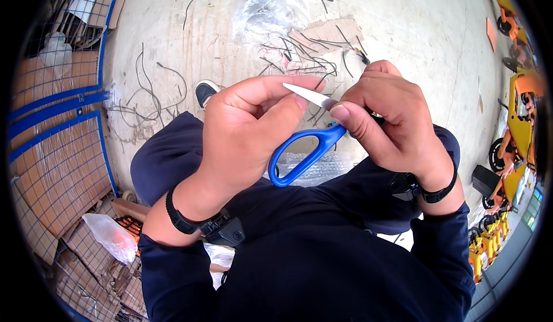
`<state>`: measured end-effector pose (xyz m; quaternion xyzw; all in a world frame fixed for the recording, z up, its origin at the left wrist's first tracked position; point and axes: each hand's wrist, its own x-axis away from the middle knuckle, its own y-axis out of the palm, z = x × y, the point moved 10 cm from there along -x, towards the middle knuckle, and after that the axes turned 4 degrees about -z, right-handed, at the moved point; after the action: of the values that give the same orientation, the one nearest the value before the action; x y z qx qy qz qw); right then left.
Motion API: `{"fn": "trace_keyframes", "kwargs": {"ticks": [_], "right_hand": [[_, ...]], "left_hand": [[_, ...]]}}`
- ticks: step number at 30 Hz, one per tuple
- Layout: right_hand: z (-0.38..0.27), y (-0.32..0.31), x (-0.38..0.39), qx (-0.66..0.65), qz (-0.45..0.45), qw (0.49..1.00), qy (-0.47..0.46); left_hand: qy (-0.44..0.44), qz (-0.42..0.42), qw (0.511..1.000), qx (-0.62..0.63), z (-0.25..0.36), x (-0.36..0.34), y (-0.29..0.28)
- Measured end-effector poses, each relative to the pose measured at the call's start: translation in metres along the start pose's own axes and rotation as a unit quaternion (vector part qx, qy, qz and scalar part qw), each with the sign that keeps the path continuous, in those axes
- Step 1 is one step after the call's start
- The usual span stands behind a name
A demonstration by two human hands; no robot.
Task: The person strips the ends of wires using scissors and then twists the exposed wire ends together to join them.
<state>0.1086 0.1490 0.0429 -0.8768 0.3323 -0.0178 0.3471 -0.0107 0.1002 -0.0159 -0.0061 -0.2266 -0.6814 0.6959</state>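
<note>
Scissors with a blue handle (pixel 303 158) are gripped near the pivot by my right hand (pixel 394 117), its thumb pressed on the base of the blades. The pale blade (pixel 308 95) points left, and its tip lies across the index finger of my left hand (pixel 245 123). One handle loop hangs free between both hands. My left hand is closed, thumb and index finger near the blade; what they pinch, if anything, is hidden.
Dark cable pieces (pixel 311 51) lie on the floor beside torn cardboard (pixel 334 35) and clear plastic wrap (pixel 271 10). Blue wire-mesh cages (pixel 57 166) with cardboard stand at left. Yellow-and-orange wheeled items (pixel 520 114) line the right side.
</note>
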Motion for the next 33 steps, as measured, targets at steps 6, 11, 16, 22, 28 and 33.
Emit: {"fn": "trace_keyframes", "kwargs": {"ticks": [6, 11, 16, 22, 28, 33], "right_hand": [[0.003, -0.001, 0.001, -0.005, 0.0, 1.0, 0.016], [0.005, -0.001, 0.001, -0.001, -0.011, 1.0, 0.025], [0.005, -0.003, 0.0, 0.001, -0.002, 1.0, 0.025], [0.022, -0.018, 0.002, 0.001, 0.044, 0.996, 0.082], [0.038, -0.033, 0.007, -0.066, 0.052, 0.986, 0.143], [0.007, -0.01, 0.0, -0.032, -0.013, 0.999, 0.004]], "left_hand": [[-0.029, -0.024, 0.999, -0.002, -0.005, -0.001, 0.003], [-0.023, -0.025, 0.999, -0.003, -0.007, -0.002, 0.002], [-0.011, 0.002, 1.0, 0.014, -0.008, -0.002, -0.001], [0.026, 0.02, 0.999, 0.015, 0.003, 0.0, -0.007], [0.045, 0.011, 0.997, 0.064, 0.01, 0.002, -0.009], [0.025, 0.011, 0.998, 0.058, 0.005, 0.001, -0.004]]}}
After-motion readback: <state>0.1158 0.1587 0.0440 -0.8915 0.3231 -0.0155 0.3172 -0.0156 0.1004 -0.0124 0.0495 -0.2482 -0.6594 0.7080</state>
